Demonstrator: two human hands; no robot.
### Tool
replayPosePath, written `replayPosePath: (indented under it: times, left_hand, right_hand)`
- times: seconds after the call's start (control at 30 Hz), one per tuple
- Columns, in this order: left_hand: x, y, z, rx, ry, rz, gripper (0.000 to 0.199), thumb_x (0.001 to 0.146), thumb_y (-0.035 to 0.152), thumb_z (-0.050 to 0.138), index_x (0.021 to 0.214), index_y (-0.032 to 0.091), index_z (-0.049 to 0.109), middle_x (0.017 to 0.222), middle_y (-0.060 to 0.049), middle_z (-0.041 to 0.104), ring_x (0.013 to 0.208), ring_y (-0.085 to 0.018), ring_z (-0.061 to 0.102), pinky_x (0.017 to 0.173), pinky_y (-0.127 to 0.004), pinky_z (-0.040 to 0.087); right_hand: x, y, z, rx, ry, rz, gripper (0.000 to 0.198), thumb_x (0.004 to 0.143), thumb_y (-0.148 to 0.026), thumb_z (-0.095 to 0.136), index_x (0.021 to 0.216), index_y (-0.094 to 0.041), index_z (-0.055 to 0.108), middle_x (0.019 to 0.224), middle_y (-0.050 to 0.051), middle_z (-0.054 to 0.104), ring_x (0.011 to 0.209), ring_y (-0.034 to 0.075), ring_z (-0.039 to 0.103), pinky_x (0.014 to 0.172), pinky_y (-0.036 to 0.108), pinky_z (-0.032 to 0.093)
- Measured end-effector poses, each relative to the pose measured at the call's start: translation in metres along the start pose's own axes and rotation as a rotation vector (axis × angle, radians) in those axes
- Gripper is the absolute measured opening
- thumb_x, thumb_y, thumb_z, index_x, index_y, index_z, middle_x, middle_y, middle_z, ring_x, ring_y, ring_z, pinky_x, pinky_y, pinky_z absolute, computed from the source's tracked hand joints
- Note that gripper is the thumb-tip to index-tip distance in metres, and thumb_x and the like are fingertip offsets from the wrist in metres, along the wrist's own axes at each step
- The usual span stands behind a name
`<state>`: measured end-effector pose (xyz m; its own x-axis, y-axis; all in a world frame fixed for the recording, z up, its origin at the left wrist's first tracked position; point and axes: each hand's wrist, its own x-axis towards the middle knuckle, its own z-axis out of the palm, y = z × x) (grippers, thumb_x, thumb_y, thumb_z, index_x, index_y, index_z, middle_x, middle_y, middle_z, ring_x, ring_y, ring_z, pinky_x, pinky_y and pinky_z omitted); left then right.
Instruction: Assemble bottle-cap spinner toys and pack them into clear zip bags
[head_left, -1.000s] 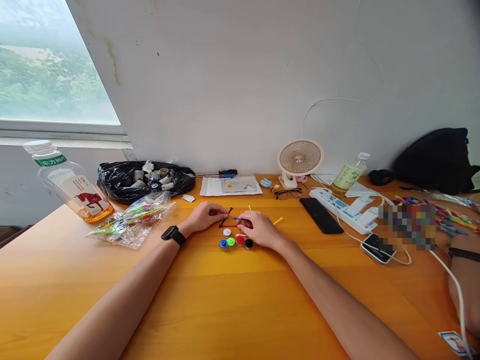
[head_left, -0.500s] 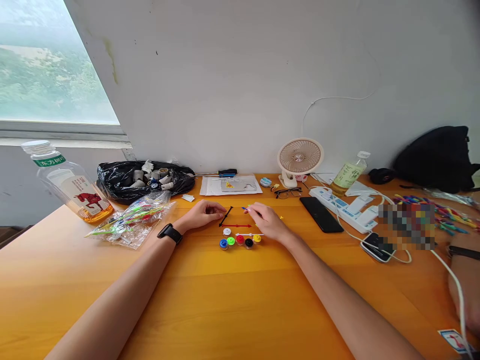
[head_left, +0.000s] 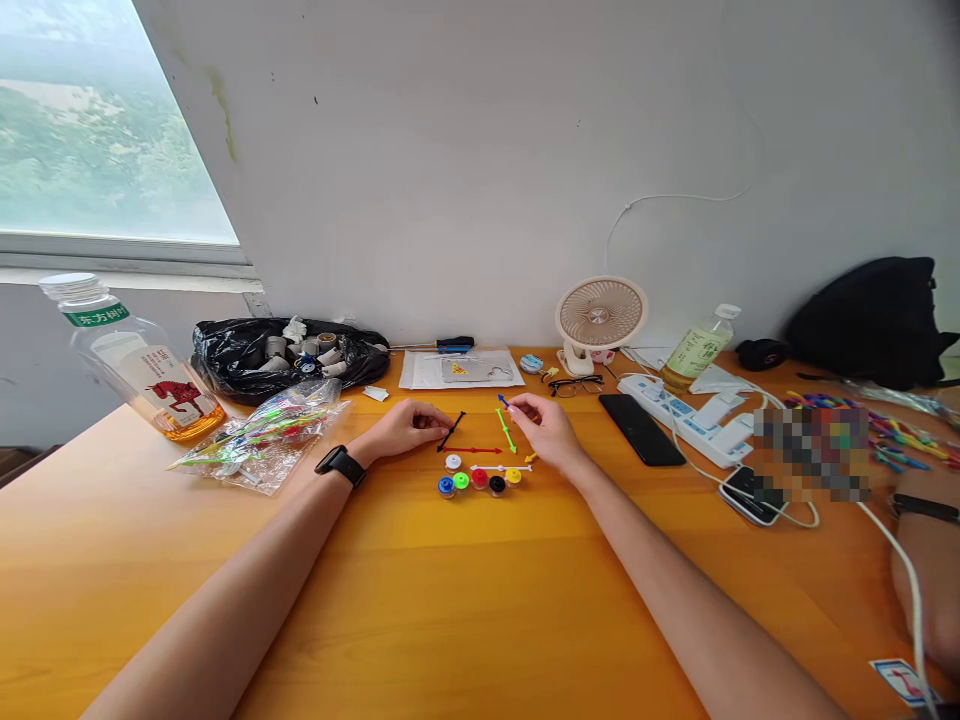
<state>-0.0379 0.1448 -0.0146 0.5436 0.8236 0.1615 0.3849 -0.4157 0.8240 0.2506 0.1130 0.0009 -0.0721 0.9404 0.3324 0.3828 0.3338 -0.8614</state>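
My left hand [head_left: 409, 428] is closed, thumb and fingertips pinched at the middle of a black plastic arrow [head_left: 457, 422] that lies slanted on the table. My right hand [head_left: 546, 432] pinches a blue plastic arrow [head_left: 503, 400]; its head points out past the fingertips and the rest is hidden. Just left of that hand lies a green arrow [head_left: 506, 430]. A red arrow [head_left: 472, 450] and a white arrow [head_left: 499, 468] lie crosswise nearer me. A yellow arrow [head_left: 530, 459] shows partly beside my right hand. Several small round bases with coloured knobs, among them a red one [head_left: 479, 480], stand in front.
At left are a tea bottle [head_left: 161, 375], a plastic bag of coloured parts [head_left: 262, 440] and a black bag [head_left: 225, 360]. Behind stand a small fan [head_left: 600, 313] and glasses [head_left: 576, 385]. A phone [head_left: 641, 429] and a power strip [head_left: 679, 412] lie right. Another person's arm [head_left: 930, 570] rests at far right.
My right hand has moved slightly right and lifted the blue arrow's head upward. The green arrow and part of the yellow one now show. My left hand has stayed in place.
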Motion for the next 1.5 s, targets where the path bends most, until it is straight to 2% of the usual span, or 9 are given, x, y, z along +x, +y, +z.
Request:
replayPosePath:
  times: [0.23,0.37,0.47,0.63,0.8,0.9,1.1,1.27,1.5]
  left_hand:
    - [0.000,0.002,0.001,0.012,0.016,-0.011,0.049,0.088,0.058,0.071,0.108,0.014,0.081,0.072,-0.003,0.066,0.065,-0.014,0.052,0.058,-0.025,0.037]
    - [0.000,0.000,0.000,0.033,0.026,-0.021,0.046,0.089,0.056,0.070,0.108,0.015,0.081,0.073,-0.003,0.066,0.066,-0.014,0.052,0.058,-0.025,0.037]
    - [0.001,-0.001,0.000,0.035,0.030,-0.026,0.046,0.089,0.056,0.071,0.107,0.016,0.081,0.074,-0.003,0.067,0.067,-0.015,0.053,0.059,-0.025,0.038]
    - [0.001,0.000,0.000,0.028,0.029,-0.041,0.048,0.087,0.058,0.072,0.107,0.016,0.081,0.076,-0.004,0.069,0.067,-0.015,0.054,0.059,-0.025,0.039]
    - [-0.001,0.003,0.000,0.037,0.029,-0.042,0.048,0.088,0.059,0.071,0.106,0.015,0.081,0.073,-0.003,0.067,0.066,-0.015,0.053,0.058,-0.025,0.038]
    - [-0.001,0.004,-0.001,0.039,0.031,-0.034,0.046,0.088,0.057,0.071,0.105,0.016,0.081,0.074,-0.003,0.067,0.066,-0.014,0.053,0.058,-0.024,0.038]
    - [0.000,0.002,0.000,0.030,0.041,-0.033,0.049,0.087,0.060,0.071,0.104,0.015,0.081,0.072,-0.003,0.066,0.064,-0.014,0.052,0.056,-0.024,0.037]
    - [0.000,0.001,0.000,0.035,0.047,-0.034,0.048,0.086,0.059,0.072,0.103,0.016,0.081,0.074,-0.003,0.068,0.065,-0.014,0.054,0.058,-0.025,0.038]
    - [-0.001,0.002,0.000,0.042,0.041,-0.032,0.044,0.087,0.056,0.072,0.103,0.016,0.081,0.074,-0.003,0.068,0.066,-0.014,0.054,0.059,-0.025,0.038]
  right_hand:
    - [-0.004,-0.013,0.003,0.431,-0.084,0.275,0.026,0.073,-0.035,0.083,0.090,-0.019,0.072,0.079,0.001,0.071,0.061,0.012,0.061,0.055,0.024,0.049]
    - [-0.005,-0.019,0.001,0.651,-0.125,0.419,0.020,0.073,-0.019,0.083,0.091,-0.019,0.074,0.088,0.002,0.072,0.077,0.014,0.070,0.072,0.026,0.061]
    - [-0.004,-0.016,0.001,0.653,-0.126,0.483,0.013,0.076,-0.009,0.078,0.086,-0.017,0.075,0.088,0.003,0.069,0.081,0.015,0.071,0.083,0.033,0.065]
    - [0.002,-0.007,-0.004,0.545,-0.077,0.512,0.011,0.081,-0.006,0.071,0.083,-0.017,0.074,0.083,0.004,0.069,0.076,0.014,0.070,0.081,0.034,0.066]
    - [0.009,0.002,-0.020,0.341,0.008,0.445,0.010,0.084,-0.012,0.068,0.087,-0.016,0.076,0.086,0.006,0.072,0.069,0.012,0.066,0.065,0.024,0.059]
    - [0.010,0.005,-0.023,0.206,0.026,0.355,0.013,0.083,-0.013,0.067,0.089,-0.017,0.077,0.089,0.006,0.074,0.071,0.013,0.066,0.062,0.023,0.054]
    - [0.007,0.006,-0.011,-0.023,-0.057,0.156,0.009,0.081,-0.015,0.070,0.083,-0.019,0.078,0.084,0.005,0.075,0.074,0.019,0.066,0.070,0.031,0.054]
    - [0.007,0.004,-0.019,-0.169,-0.058,0.031,0.011,0.082,-0.012,0.070,0.084,-0.019,0.078,0.092,0.007,0.074,0.079,0.020,0.065,0.076,0.034,0.051]
    - [0.003,0.011,-0.025,-0.354,-0.262,-0.062,0.018,0.086,-0.010,0.066,0.095,-0.017,0.079,0.094,0.008,0.073,0.079,0.019,0.066,0.074,0.032,0.051]
